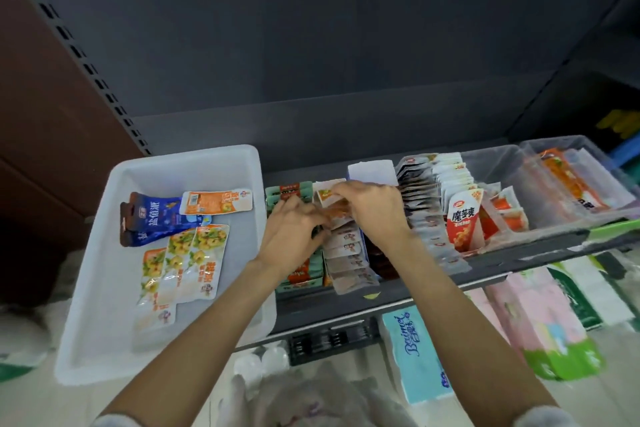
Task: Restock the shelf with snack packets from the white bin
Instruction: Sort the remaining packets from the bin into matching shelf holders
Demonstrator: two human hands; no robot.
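On your far left the white bin (104, 253) sits at the shelf's end, level with the display rows, so each reach from stock to slot is short. It is not yet emptied: two dark blue pouches (152, 218) lie near its back, an orange-and-white packet (216, 202) lies beside them, and a fan of yellow-printed packets (187, 253) lies flat nearer you.

Just right of the bin, your left hand (294, 232) is curled over the row of green-edged packets (301, 274), seemingly holding that row aside to keep a gap open. Your right hand (370, 208) is close beside it, fingers pinching an orange snack packet (334, 206) at its top edge and standing it upright into the row of pale packets (349, 253). Whether the left fingers also touch that packet is hard to tell; the hands blur where they meet.

Further right on the shelf (519, 253), the rows stand on edge facing forward, with a red-and-white packet (464, 222) leaning at the front and a clear tray (498, 163) holding orange packs.

Below the shelf lip sits a blue tissue pack (415, 354).
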